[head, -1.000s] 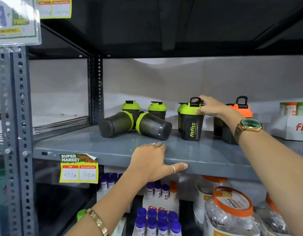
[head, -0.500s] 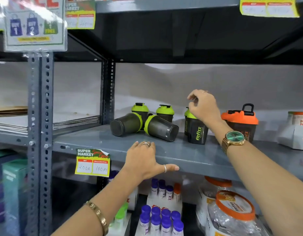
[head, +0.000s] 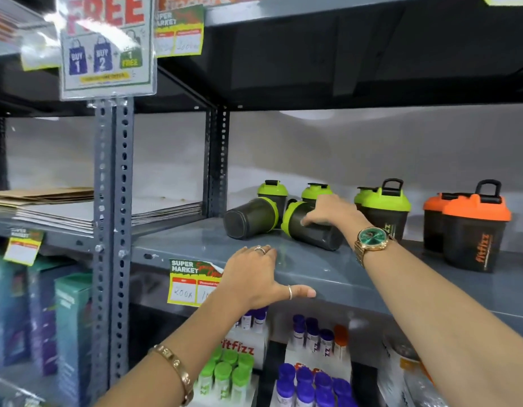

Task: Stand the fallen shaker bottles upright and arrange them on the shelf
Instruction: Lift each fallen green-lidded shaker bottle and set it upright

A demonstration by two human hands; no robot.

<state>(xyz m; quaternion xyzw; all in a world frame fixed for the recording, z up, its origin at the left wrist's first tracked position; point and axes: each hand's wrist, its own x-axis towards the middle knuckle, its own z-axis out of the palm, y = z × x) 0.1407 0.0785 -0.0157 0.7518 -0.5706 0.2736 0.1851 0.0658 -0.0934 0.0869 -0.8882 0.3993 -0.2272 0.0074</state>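
Two dark shaker bottles with green lids lie on their sides on the grey shelf (head: 313, 268). The left fallen bottle (head: 250, 217) points its base toward me. My right hand (head: 330, 212) wraps over the right fallen bottle (head: 319, 235), fingers curled on its body. Two green-lidded shakers (head: 272, 191) stand upright behind them. Further right stands a green-lidded shaker with a black handle (head: 385, 211), then two orange-lidded shakers (head: 471, 230). My left hand (head: 254, 277) rests flat on the shelf's front edge, holding nothing.
A slotted grey upright (head: 113, 230) stands left of the shelf bay, with a promotion sign (head: 107, 45) hung above. Flat cardboard sheets (head: 48, 207) lie on the left shelf. Below are boxes of small purple- and green-capped bottles (head: 310, 383). A price tag (head: 192, 282) hangs on the shelf edge.
My right hand left the upright handled green shaker and moved left and down onto the right fallen bottle. The view shifted right and down. My left hand stayed on the shelf edge.
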